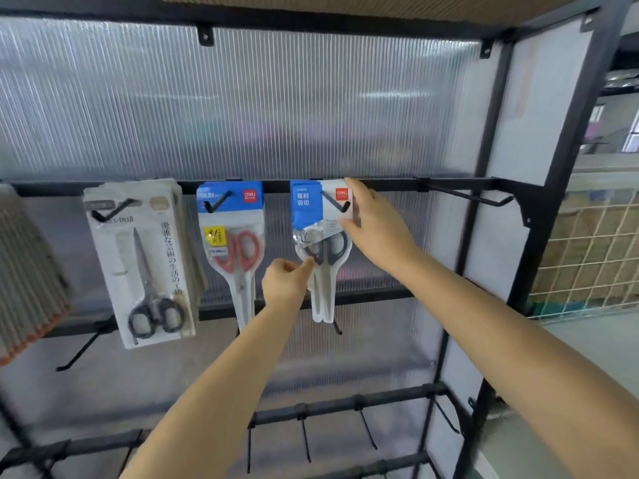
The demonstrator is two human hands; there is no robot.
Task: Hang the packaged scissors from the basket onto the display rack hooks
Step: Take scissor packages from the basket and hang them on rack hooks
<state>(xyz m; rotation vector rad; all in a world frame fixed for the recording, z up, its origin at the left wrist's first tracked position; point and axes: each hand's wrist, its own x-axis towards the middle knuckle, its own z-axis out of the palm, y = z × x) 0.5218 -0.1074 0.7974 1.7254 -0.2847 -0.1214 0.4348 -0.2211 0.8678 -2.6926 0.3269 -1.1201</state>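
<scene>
Both hands are raised to one scissors pack [320,243] on the rack [539,188]: the right hand [375,226] is laid against the pack's upper right edge with fingers nearly straight, thumb under the card's corner, while the left hand [285,281] is curled and pinches the pack's lower left side beside the grey handles. That pack is hung on a hook [337,202] of the middle rail, its blue-and-white card threaded over the prong. Just to its left a red-handled pack [233,247] is hung on its own hook, and further left a white pack [145,264] with black-handled scissors is hung tilted. At the far left edge a ribbed bundle with orange tips [31,278] is cut off by the frame. A bare hook [473,197] is seen to the right, near the upright. Lower rails carry more bare hooks [304,440]. A wire grid [587,257] is seen beyond the rack at right. Whether more packs lie behind the held one cannot be told; print on the cards is mostly blurred.
</scene>
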